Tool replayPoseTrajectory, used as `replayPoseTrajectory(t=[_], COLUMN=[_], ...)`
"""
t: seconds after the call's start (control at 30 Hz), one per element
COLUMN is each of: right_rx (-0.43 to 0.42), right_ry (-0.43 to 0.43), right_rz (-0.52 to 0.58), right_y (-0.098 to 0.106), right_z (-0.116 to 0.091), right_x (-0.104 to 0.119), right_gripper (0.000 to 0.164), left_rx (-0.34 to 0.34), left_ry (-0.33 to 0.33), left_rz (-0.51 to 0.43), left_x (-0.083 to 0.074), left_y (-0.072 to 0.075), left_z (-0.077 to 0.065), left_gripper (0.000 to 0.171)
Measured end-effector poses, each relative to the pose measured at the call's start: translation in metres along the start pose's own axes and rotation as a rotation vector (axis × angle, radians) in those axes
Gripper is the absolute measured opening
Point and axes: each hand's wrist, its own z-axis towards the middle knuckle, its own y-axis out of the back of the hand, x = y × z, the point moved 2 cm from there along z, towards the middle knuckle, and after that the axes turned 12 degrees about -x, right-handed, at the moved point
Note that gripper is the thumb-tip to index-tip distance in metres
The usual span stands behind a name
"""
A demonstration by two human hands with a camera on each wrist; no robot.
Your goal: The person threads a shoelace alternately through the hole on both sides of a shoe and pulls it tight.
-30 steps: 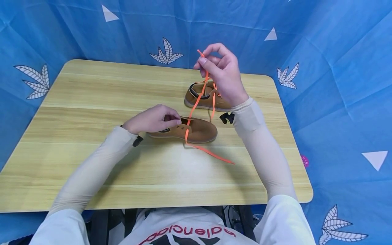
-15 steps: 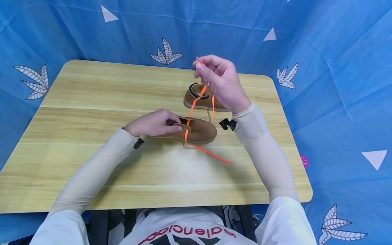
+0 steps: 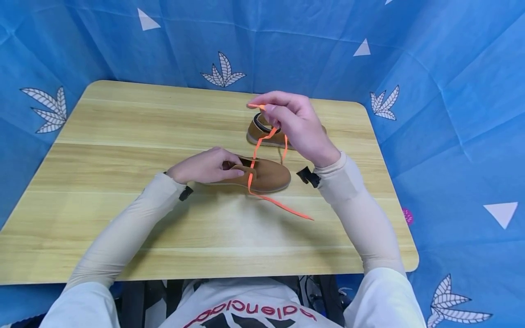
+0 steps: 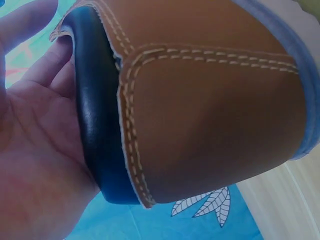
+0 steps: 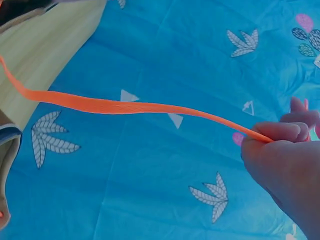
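A brown shoe [image 3: 274,175] lies in front of me, toe to the right. My left hand [image 3: 201,166] holds its upper beside the opening, thumb outside and fingers reaching in. In the left wrist view, the shoe's stitched heel [image 4: 210,115] and dark padded collar [image 4: 92,110] fill the middle, near my palm. An orange shoelace [image 5: 125,107] passes through the front eyelets. Above the table, my right hand [image 3: 297,123] pinches one end of it between thumb and index finger, the lace slightly slack. The other lace end lies on the table at the near side.
A second brown shoe [image 3: 255,133] with an orange lace stands farther back, partly hidden behind my right hand. The wooden table [image 3: 123,118] is bordered by a blue patterned cloth [image 3: 287,41] at the back and sides.
My right hand has come down with the lace end, and the lace has slackened. My left hand has shifted slightly lower and farther onto the shoe's upper.
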Motion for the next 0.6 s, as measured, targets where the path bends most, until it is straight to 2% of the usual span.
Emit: replayPoseTrajectory(t=[0.17, 0.27, 0.43, 0.6], right_rx=[-0.058, -0.117, -0.199, -0.228], right_ry=[0.043, 0.056, 0.074, 0.128], right_rz=[0.212, 0.287, 0.237, 0.132], right_y=[-0.002, -0.003, 0.000, 0.001], right_z=[0.001, 0.003, 0.006, 0.005], right_x=[0.002, 0.002, -0.002, -0.001], right_gripper=[0.025, 0.019, 0.009, 0.010], left_rx=[-0.027, -0.099, -0.273, -0.406], left_ry=[0.004, -0.005, -0.029, -0.126], left_rz=[-0.001, 0.000, -0.027, -0.064], left_x=[-0.001, -0.007, -0.038, -0.066], left_y=[0.002, 0.010, 0.030, 0.041], left_z=[-0.001, 0.003, 0.017, 0.033], left_gripper=[0.020, 0.020, 0.023, 0.025])
